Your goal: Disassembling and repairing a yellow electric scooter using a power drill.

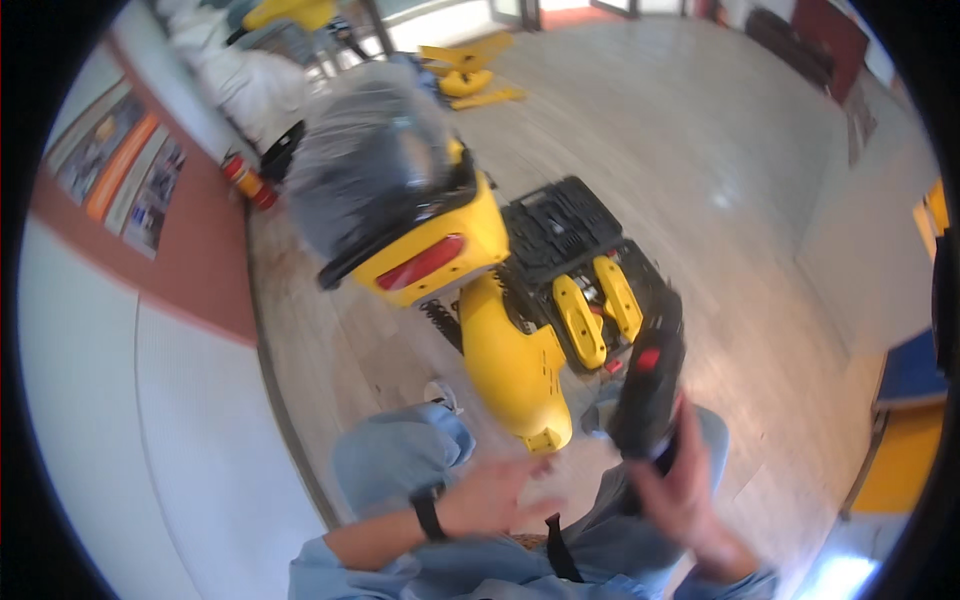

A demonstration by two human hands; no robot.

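My right hand is wrapped round the grip of a black power tool with a red part, held over my right thigh. My left hand, slightly blurred, hovers over my lap with its fingers apart. Just beyond it lies a curved yellow body panel, behind which stands a yellow vehicle rear section with a red light and a plastic-wrapped seat. An open black tool case holds two smaller yellow pieces to the right of the panel.
A fire extinguisher stands by the left wall. White sacks and more yellow parts are at the back. Grey boards and yellow-and-blue furniture line the right side. Wooden flooring runs between.
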